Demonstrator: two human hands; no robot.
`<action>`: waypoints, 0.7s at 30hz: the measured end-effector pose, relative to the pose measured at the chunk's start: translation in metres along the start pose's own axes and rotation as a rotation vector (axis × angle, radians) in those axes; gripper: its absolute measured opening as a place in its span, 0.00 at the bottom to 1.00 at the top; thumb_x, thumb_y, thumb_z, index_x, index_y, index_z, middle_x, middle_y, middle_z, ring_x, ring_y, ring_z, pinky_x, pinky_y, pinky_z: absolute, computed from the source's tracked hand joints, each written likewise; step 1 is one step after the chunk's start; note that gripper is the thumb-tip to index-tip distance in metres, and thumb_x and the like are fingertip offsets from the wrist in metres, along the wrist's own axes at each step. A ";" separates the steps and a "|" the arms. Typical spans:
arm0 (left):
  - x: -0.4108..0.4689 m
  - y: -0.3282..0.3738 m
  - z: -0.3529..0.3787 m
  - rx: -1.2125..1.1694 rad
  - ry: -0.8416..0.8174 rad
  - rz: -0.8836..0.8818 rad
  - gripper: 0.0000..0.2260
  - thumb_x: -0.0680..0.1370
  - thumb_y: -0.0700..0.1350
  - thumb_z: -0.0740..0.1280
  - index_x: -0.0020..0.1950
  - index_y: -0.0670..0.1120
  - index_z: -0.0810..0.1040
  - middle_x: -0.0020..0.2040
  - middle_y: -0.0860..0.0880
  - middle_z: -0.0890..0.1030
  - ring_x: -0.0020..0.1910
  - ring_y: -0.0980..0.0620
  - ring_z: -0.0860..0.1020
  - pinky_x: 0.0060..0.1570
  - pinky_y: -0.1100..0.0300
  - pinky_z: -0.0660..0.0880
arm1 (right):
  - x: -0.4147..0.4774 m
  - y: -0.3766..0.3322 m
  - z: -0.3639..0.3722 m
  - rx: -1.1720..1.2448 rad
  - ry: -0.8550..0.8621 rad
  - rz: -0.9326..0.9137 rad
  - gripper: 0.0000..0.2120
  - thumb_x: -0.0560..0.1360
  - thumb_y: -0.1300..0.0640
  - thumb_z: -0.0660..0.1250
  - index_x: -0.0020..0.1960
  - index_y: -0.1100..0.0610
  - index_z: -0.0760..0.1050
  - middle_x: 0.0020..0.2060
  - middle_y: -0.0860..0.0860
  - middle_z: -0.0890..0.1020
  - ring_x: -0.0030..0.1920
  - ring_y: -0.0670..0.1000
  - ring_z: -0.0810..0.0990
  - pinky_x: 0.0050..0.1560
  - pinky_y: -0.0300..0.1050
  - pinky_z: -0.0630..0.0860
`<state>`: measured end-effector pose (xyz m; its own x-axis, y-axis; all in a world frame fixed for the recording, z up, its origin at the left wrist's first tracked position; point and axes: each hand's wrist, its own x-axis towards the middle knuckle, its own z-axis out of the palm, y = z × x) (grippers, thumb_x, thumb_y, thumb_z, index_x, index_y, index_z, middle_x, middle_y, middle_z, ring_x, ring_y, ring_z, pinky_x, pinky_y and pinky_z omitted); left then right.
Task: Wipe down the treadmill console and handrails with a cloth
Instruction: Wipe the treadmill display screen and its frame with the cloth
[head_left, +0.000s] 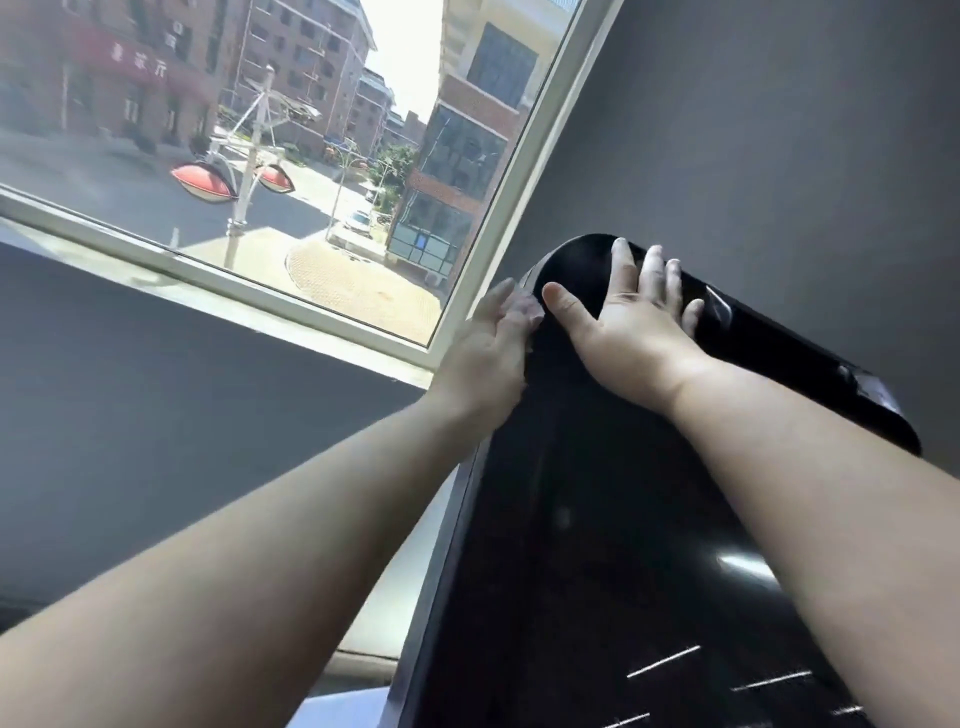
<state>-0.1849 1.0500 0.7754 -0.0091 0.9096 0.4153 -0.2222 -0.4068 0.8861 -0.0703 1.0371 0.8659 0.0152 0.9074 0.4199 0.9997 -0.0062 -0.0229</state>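
The treadmill console (597, 519) is a glossy black panel that rises from the bottom middle to a rounded top end. My right hand (631, 325) lies flat on that top end, fingers spread, with nothing in it. My left hand (488, 353) is at the console's upper left edge, and its fingers curl around the rim. A small pale, blurred patch (530, 309) shows at those fingertips; I cannot tell whether it is a cloth. No handrail is in view.
A large window (260, 156) with a white frame fills the upper left and looks out on a street and buildings. A dark grey wall (779, 130) stands behind the console. The white sill (311, 317) runs below the window.
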 end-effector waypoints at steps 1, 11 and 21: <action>0.015 0.010 0.001 -0.026 0.012 -0.010 0.19 0.83 0.54 0.54 0.74 0.55 0.63 0.51 0.47 0.79 0.37 0.53 0.76 0.39 0.60 0.76 | 0.000 -0.004 -0.001 -0.028 -0.014 0.021 0.44 0.74 0.29 0.48 0.78 0.52 0.36 0.77 0.58 0.37 0.76 0.56 0.33 0.73 0.60 0.33; -0.078 -0.046 -0.014 0.099 0.010 -0.030 0.09 0.80 0.61 0.55 0.58 0.70 0.66 0.52 0.64 0.79 0.54 0.60 0.77 0.59 0.53 0.73 | -0.016 -0.018 0.004 -0.053 -0.001 0.055 0.40 0.78 0.33 0.47 0.77 0.54 0.33 0.76 0.60 0.34 0.75 0.57 0.31 0.73 0.61 0.33; -0.052 -0.018 0.004 0.042 0.253 -0.223 0.18 0.80 0.57 0.56 0.62 0.46 0.65 0.55 0.48 0.75 0.52 0.48 0.75 0.46 0.55 0.68 | -0.076 -0.006 0.007 -0.031 0.026 -0.219 0.32 0.81 0.47 0.56 0.79 0.49 0.42 0.77 0.48 0.38 0.76 0.50 0.33 0.72 0.58 0.33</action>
<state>-0.1764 1.0098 0.7391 -0.2079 0.9664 0.1510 -0.2056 -0.1941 0.9592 -0.0775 0.9713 0.8274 -0.2024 0.8775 0.4347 0.9792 0.1766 0.0996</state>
